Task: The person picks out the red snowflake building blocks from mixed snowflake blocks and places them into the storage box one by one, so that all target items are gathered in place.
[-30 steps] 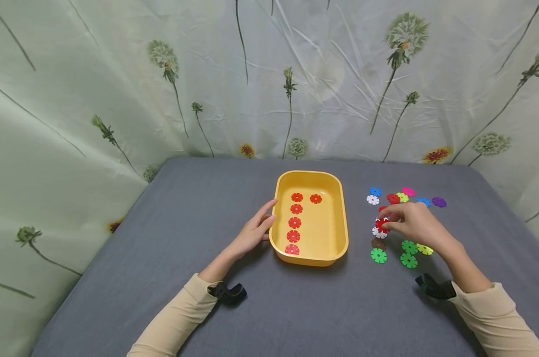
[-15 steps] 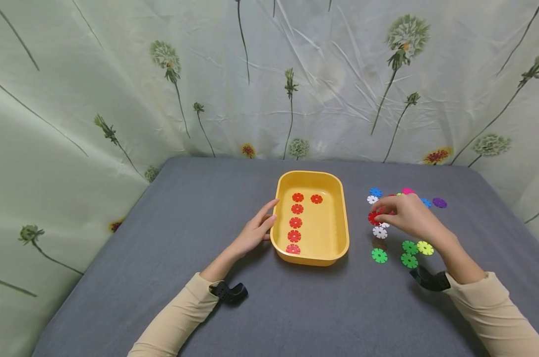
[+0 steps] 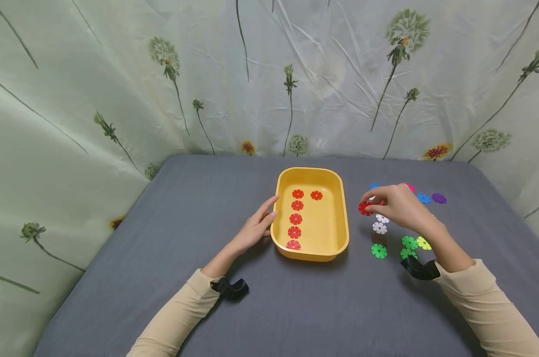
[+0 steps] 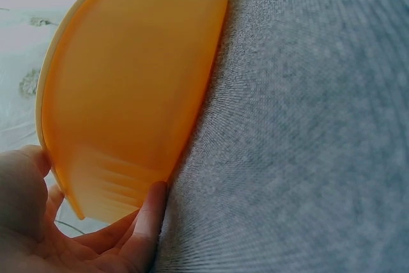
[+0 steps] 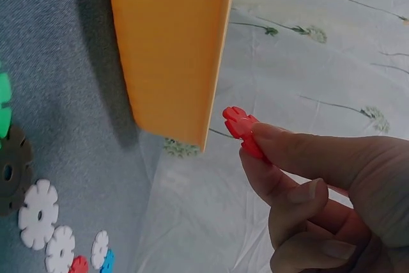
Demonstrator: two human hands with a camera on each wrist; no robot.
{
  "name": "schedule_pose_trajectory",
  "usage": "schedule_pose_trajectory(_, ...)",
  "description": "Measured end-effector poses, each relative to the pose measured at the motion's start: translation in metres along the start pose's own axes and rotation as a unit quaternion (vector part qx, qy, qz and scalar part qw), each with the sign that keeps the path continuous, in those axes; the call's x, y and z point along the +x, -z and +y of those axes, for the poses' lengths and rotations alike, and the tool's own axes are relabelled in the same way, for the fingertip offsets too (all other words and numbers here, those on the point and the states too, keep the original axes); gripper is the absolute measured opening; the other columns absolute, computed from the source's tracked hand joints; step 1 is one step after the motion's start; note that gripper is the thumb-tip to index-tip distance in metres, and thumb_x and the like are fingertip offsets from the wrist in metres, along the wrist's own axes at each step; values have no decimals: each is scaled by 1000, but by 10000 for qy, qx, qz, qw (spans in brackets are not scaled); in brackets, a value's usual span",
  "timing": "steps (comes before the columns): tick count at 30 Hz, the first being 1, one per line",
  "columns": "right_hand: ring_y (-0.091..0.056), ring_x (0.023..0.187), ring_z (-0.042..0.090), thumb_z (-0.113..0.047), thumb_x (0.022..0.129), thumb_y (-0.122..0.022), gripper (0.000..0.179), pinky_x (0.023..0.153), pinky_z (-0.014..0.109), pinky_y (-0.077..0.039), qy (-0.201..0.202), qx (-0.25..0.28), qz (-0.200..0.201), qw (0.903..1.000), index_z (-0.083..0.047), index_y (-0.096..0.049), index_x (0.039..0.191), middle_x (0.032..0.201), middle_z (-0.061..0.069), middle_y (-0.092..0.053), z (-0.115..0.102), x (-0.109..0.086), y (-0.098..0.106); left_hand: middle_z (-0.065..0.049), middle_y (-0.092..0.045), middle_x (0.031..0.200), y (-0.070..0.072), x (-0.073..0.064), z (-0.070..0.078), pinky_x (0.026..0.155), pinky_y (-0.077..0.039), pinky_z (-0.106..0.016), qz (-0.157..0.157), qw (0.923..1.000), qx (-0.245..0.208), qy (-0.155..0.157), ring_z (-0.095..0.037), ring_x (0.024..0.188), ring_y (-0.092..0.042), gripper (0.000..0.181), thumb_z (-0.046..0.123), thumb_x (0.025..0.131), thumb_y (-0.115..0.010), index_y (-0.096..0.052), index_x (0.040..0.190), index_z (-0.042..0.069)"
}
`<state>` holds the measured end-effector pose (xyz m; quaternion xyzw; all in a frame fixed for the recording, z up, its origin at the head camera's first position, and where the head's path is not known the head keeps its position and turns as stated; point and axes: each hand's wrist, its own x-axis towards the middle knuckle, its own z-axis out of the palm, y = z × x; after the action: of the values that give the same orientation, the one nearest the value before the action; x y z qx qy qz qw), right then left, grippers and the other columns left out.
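My right hand (image 3: 405,208) pinches a red snowflake disc (image 3: 365,208) between thumb and fingertips. In the right wrist view this notched disc (image 5: 238,123) is above the table, beside the orange-yellow tray (image 5: 169,49). My left hand (image 3: 253,230) holds the tray (image 3: 311,256) by its left side. In the left wrist view the thumb (image 4: 38,158) is at the rim and a finger (image 4: 152,215) lies low against the outer wall. Inside the tray lie several red discs, a column on the left including one red disc (image 3: 296,218), plus a single disc (image 3: 316,195) at the upper right.
Right of the tray, loose discs lie on the grey cloth (image 3: 323,307): white (image 3: 379,228), brown (image 3: 378,239), green (image 3: 379,251), yellow (image 3: 423,243), blue (image 3: 423,198) and purple (image 3: 439,198). My right hand covers part of them. A flowered curtain (image 3: 260,109) hangs behind the table.
My right hand has lifted the red disc from among the loose discs and carried it left and away from me, toward the tray. The left hand stays at the tray.
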<state>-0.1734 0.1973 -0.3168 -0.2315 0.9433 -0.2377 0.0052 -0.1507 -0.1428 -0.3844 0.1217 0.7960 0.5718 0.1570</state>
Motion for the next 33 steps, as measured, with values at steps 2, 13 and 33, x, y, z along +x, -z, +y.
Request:
schedule_pose_trajectory(2, -67, 71, 15, -11, 81, -71, 12, 55, 18, -49, -28, 39, -22, 10000, -13, -72, 93, 77, 3, -73, -2, 3, 0, -24, -43, 141, 0, 0, 0, 91, -53, -39, -2, 10000, 10, 19, -35, 122, -53, 52, 25, 102, -38, -18, 151, 25)
schedule_pose_trajectory(13, -63, 69, 18, -9, 82, -70, 13, 55, 18, -47, 155, 106, 202, 9996, -10, -72, 95, 81, 5, -74, -10, 16, -6, -25, -43, 141, 0, -1, 1, 92, -53, -40, -3, 10000, -12, 2, -36, 122, -53, 52, 25, 102, -37, -18, 151, 24)
schedule_pose_trajectory(33, -52, 62, 13, -10, 82, -71, 14, 55, 21, -43, 394, -29, 217, 9990, -10, -71, 96, 78, 6, -71, -22, 53, -30, -23, -45, 141, 2, -1, 0, 90, -54, -38, 3, 10000, 48, -22, -33, 121, -55, 52, 26, 102, -38, -19, 150, 26)
